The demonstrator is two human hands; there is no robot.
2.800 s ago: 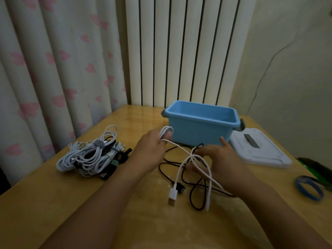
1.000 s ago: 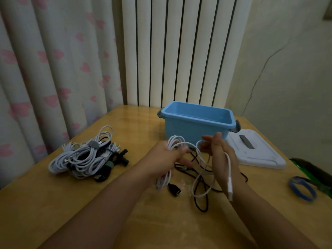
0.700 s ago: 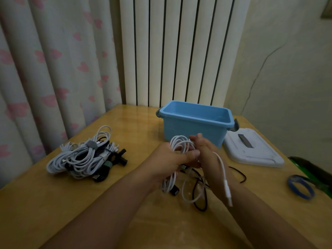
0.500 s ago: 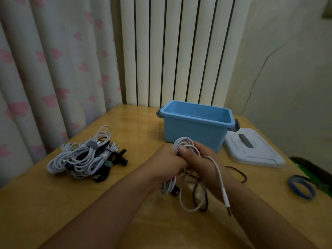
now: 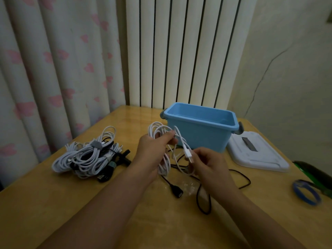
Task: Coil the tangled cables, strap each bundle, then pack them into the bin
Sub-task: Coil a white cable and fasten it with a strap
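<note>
My left hand [image 5: 154, 151] grips a coil of white cable [image 5: 158, 130] above the wooden table [image 5: 53, 203], its loops sticking up over my fingers and hanging below my palm. My right hand [image 5: 208, 164] pinches the free end of that cable just below its USB plug [image 5: 188, 155]. A black cable [image 5: 203, 198] lies loose on the table under both hands. The open blue bin [image 5: 199, 133] stands just behind them, with nothing visible inside.
A heap of strapped white and black cable bundles [image 5: 88, 155] lies at the left. The bin's white lid [image 5: 256, 155] rests to the right of the bin. A blue strap ring [image 5: 305, 193] and a dark green object [image 5: 312, 173] sit at the right edge.
My left hand has gathered the white cable from a loose tangle into a coil. My right hand has slid off the coil toward me and now holds the plug end.
</note>
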